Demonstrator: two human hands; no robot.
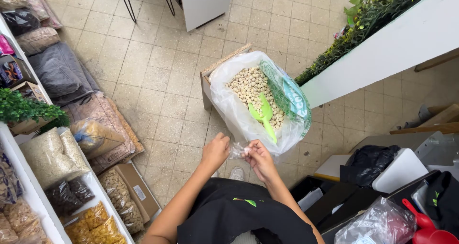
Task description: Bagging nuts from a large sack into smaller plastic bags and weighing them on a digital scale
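My left hand (214, 151) and my right hand (256, 158) both pinch a small clear plastic bag (237, 151) held between them, just in front of my body. Right beyond it stands a big plastic sack (229, 100) full of pale round pellets (248, 85), set in a wooden box (206, 81) on the tiled floor. A light green scoop (264, 115) lies on the pellets, its handle pointing toward me.
A white shelf (28, 186) on the left carries bags of grain and dried goods. A white planter with green foliage (382, 48) runs at the upper right. At the lower right sit a black bin, a red scoop (420, 220) and clear bags.
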